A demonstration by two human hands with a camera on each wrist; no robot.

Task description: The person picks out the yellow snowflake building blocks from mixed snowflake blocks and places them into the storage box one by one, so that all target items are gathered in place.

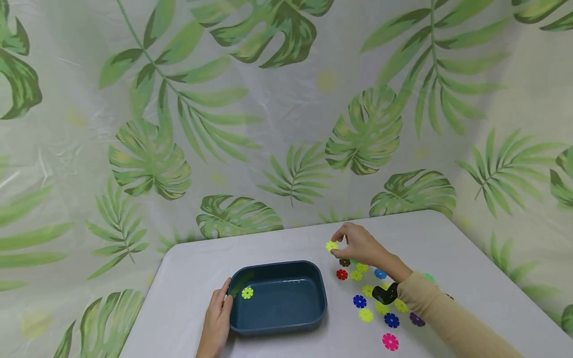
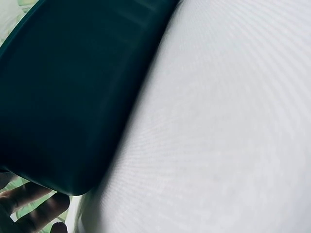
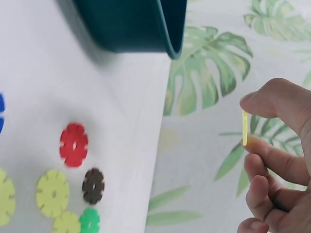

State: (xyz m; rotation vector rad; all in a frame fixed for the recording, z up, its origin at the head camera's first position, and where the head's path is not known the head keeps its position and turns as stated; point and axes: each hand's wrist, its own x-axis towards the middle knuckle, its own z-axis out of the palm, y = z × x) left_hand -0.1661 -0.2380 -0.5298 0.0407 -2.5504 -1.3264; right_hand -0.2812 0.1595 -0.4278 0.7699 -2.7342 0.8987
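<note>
The right hand [image 1: 358, 245] pinches a yellow notched disc [image 1: 331, 246] between thumb and forefinger. The left hand [image 1: 217, 317], fingers loosely extended, touches the blue basin [image 1: 278, 304] at its left end.

Soft, even light; faint glare in the basin [image 1: 277, 306], its left-wrist view dark, seemingly blurred.

Inscriptions, all three views: none legible. No readable text, label, brand, number or sign.
</note>
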